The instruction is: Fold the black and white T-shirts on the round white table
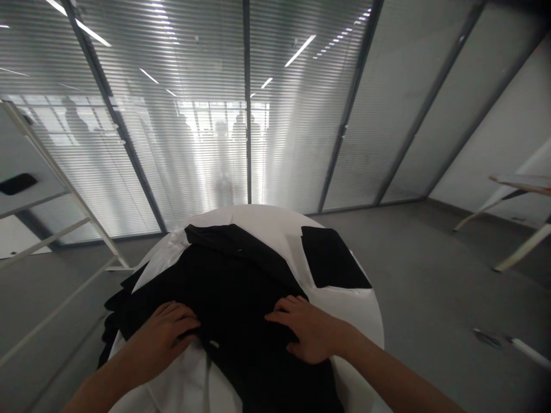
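A black garment (241, 292) lies spread over a round table, and its exact kind does not show. Part of it hangs over the table's left edge, and a small white tag lies near its lower middle. My left hand (166, 332) rests palm down on the garment's left part, fingers stretched out. On its right edge lies my right hand (303, 327), fingers flat and thumb apart, holding nothing. To the right of that hand is a neatly folded black cloth (333, 258).
A white cloth (267, 221) covers the round table. At left stands a whiteboard on a pale frame (97, 223). Another table (525, 182) with pale legs is at right. A glass partition with blinds (206, 143) runs behind, and something thin lies on the floor at lower right.
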Demonstrator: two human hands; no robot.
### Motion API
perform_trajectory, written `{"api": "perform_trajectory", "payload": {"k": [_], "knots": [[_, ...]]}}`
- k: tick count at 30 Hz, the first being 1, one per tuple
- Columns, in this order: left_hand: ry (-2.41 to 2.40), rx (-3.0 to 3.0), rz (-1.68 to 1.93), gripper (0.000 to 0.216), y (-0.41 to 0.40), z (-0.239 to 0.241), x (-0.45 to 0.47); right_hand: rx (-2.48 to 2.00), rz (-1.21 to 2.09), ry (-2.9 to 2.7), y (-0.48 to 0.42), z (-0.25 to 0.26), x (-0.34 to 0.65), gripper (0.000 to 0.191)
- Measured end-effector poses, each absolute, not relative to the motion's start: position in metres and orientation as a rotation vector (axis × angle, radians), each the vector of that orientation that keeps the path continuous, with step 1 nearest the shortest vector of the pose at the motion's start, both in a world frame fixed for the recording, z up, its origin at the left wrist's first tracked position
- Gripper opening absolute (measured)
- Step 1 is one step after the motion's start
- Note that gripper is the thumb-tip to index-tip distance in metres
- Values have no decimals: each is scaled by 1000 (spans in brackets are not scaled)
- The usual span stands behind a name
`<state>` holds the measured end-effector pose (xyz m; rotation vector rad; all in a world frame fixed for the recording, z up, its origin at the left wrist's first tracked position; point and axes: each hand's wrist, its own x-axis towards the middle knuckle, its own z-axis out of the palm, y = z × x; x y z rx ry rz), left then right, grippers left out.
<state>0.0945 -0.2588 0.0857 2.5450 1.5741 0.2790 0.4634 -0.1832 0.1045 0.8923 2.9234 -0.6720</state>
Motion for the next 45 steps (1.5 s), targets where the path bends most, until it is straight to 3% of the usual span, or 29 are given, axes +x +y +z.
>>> {"api": "perform_trajectory", "payload": {"k": [7, 11, 13, 18, 23, 26, 29, 35, 40, 42, 45], "knots": [[1715, 2552, 572, 26, -255, 88, 91, 925, -761, 2784, -172, 120, 491, 54], [1835, 2363, 763, 30, -242, 102, 90, 969, -854, 2834, -160, 130, 510, 23], [1873, 2300, 844, 31, -232, 107, 90, 1057, -930, 2888, -152, 138, 521, 16], [1931, 2314, 959, 34, -211, 108, 94, 1276, -1137, 2832, -154, 157, 539, 14], [2164, 2435, 995, 36, -192, 127, 108, 861, -1152, 2693, -197, 173, 516, 15], [2230, 2426, 1110, 33, -175, 151, 119, 537, -1222, 2647, -217, 185, 495, 30], [2003, 2378, 1277, 33, -156, 174, 131, 422, -1364, 2697, -207, 192, 480, 42], [1434, 2244, 1350, 29, -142, 188, 157, 1101, -1578, 3255, -115, 174, 437, 53], [1261, 2254, 1254, 25, -148, 178, 168, 643, -1818, 3215, -66, 170, 382, 82], [1248, 2275, 1246, 23, -148, 174, 171, 456, -1713, 3181, -62, 168, 364, 77], [1359, 2293, 1282, 22, -147, 167, 171, 419, -1469, 3100, -61, 157, 347, 41]]}}
